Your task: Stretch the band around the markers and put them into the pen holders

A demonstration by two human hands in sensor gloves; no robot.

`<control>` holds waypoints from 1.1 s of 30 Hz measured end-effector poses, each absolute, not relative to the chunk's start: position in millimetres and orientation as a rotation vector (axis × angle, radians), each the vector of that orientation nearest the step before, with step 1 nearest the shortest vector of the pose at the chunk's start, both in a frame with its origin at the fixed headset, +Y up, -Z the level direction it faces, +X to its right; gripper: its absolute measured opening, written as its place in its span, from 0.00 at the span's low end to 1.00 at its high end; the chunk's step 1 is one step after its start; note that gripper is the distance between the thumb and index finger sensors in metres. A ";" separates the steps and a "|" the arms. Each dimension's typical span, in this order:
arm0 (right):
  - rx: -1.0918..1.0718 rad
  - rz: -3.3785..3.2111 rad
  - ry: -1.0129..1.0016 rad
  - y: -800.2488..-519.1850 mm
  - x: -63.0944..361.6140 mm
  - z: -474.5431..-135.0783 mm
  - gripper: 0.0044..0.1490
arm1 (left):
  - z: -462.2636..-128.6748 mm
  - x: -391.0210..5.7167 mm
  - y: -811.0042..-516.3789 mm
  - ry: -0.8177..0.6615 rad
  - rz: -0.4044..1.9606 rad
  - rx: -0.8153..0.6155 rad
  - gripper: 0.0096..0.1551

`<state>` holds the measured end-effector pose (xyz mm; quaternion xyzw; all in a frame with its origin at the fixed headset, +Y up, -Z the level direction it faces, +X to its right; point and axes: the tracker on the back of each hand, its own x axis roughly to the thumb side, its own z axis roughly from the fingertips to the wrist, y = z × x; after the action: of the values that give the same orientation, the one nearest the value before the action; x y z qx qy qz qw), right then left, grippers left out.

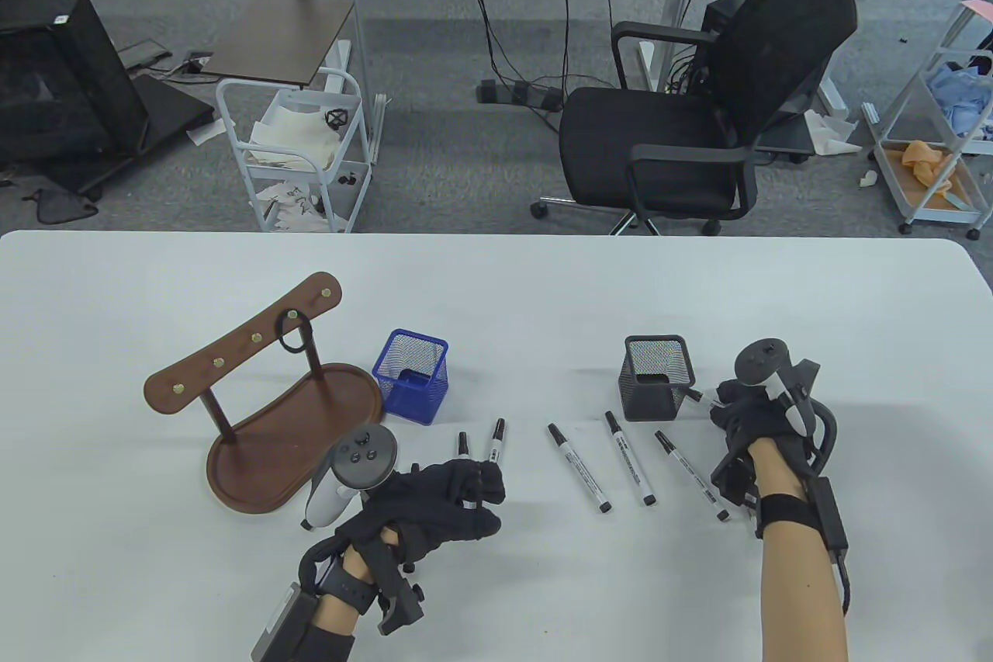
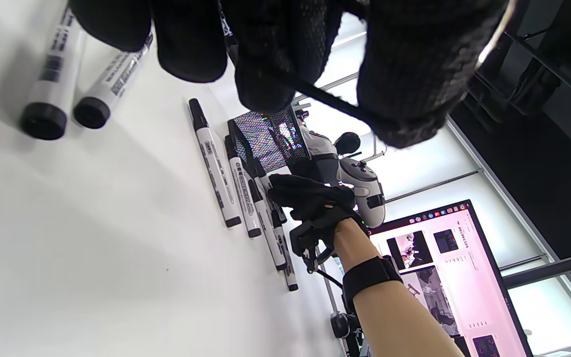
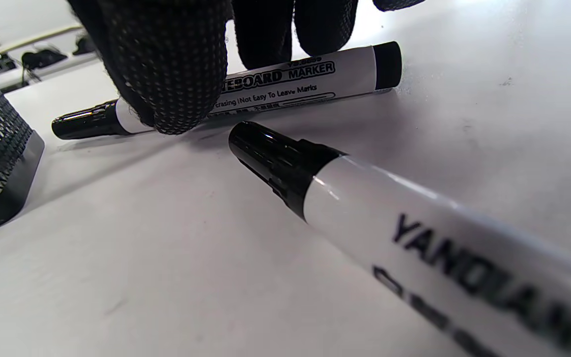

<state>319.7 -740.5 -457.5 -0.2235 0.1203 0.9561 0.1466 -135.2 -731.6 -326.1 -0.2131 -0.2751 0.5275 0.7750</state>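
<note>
My left hand (image 1: 482,495) hovers with curled fingers over two white markers (image 1: 496,443) with black caps, near the blue mesh pen holder (image 1: 411,376). In the left wrist view a thin black band (image 2: 335,101) is stretched between its thumb and fingers (image 2: 191,44), above those two markers (image 2: 55,74). My right hand (image 1: 725,404) is low beside the black mesh pen holder (image 1: 655,376). Its thumb and fingers (image 3: 166,64) pinch a marker (image 3: 310,74) that lies on the table. Another marker (image 3: 414,223) lies just in front of it.
Three more markers (image 1: 630,469) lie side by side between my hands. A wooden peg rack (image 1: 256,414) stands at the left with a black band (image 1: 295,334) hung on one peg. An office chair (image 1: 698,126) stands beyond the table's far edge.
</note>
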 end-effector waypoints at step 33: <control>-0.594 2.757 0.358 -724.2 316.1 -449.7 0.31 | -325.7 -134.6 -731.9 -0.600 1.140 -0.466 0.44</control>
<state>316.1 -724.2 -449.7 -0.2066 0.1244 0.9590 0.1489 -134.6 -731.9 -325.7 -0.2150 -0.2769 0.5266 0.7745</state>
